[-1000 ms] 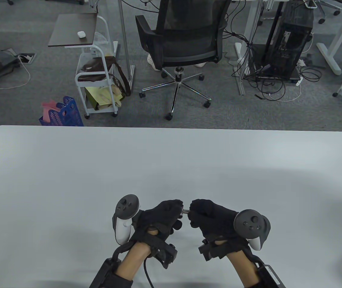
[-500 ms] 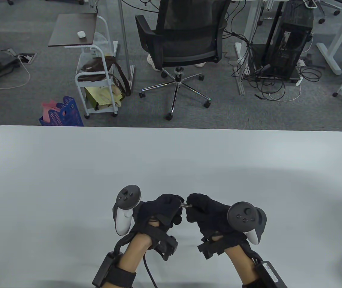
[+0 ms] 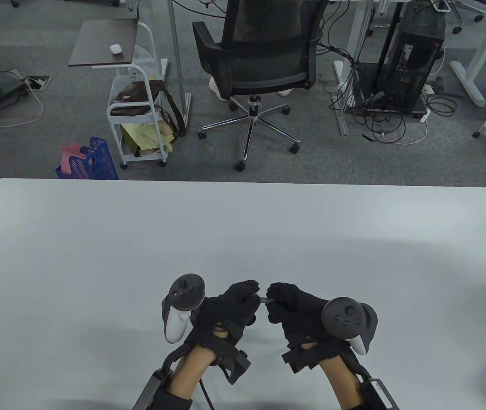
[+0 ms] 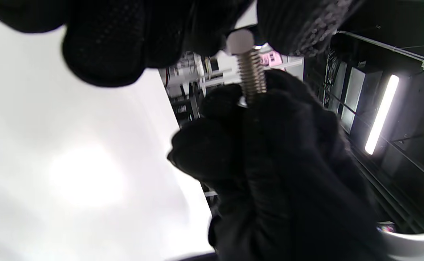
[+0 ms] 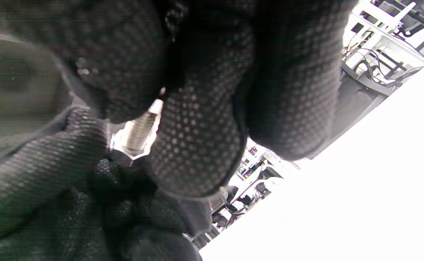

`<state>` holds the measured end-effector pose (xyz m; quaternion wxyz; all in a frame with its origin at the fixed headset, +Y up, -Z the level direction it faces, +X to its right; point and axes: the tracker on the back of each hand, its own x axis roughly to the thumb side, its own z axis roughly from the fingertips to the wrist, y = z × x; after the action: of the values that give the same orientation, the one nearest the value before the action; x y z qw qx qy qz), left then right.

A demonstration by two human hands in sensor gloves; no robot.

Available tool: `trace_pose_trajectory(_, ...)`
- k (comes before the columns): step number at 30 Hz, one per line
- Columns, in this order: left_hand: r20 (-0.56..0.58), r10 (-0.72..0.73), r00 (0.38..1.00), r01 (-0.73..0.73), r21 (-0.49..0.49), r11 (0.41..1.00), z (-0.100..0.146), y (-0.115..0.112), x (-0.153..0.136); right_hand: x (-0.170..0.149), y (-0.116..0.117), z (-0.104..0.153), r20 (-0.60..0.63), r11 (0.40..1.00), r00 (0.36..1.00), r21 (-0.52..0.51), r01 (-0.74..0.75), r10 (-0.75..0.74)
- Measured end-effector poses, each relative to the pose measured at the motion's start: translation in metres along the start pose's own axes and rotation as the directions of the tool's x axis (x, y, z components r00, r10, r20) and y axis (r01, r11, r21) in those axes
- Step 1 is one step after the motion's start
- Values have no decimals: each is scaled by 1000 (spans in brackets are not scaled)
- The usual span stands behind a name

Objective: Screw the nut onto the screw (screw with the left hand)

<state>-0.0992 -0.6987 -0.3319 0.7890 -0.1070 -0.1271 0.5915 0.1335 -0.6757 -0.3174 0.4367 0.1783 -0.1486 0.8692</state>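
Observation:
Low over the table's near middle, both gloved hands meet around a short steel screw [image 3: 264,299] lying level between them. My left hand [image 3: 253,294] pinches the hex nut [image 4: 240,41] sitting on the thread's left end. My right hand [image 3: 273,297] grips the other end of the screw [image 4: 252,78], which is buried in its curled fingers [image 4: 288,163]. In the right wrist view the nut [image 5: 126,150] shows against the left glove [image 5: 34,174]. From there the bare thread [image 5: 141,127] runs up under the right fingers [image 5: 197,127].
The white table [image 3: 97,256] stretches wide around the hands. Beyond its far edge stand a black office chair [image 3: 264,55], a white trolley [image 3: 136,119], a blue crate [image 3: 91,160] and a computer tower with cables [image 3: 409,72].
My left hand has rolled at the wrist, its tracker swinging up and then right. Both hands rose slightly, then sank back, still joined at the screw.

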Motion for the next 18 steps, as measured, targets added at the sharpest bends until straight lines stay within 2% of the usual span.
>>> trace_pose_trajectory(2,-2,-8,1000,8,-5,1000,0,0,2,-1,3,1,4,1000,1000,12,-12,12)
trace_pose_trajectory(5,-7,-19,1000,18,-98,995,-1,0,2,-2,4,1,10,999,1000,26,-22,22)
trace_pose_trajectory(7,-33,31,999,-35,-126,991,0,1,-3,-2,4,2,8,1000,1000,25,-12,11)
trace_pose_trajectory(9,-43,63,997,-66,-71,995,1,3,-6,-1,6,3,5,1000,1000,26,8,-8)
trace_pose_trajectory(11,-54,30,998,-31,-23,999,0,4,-6,-1,6,3,4,1000,1000,25,16,-16)
trace_pose_trajectory(18,-60,65,996,-74,-149,986,-4,1,-7,-2,4,4,32,997,998,35,-63,62)
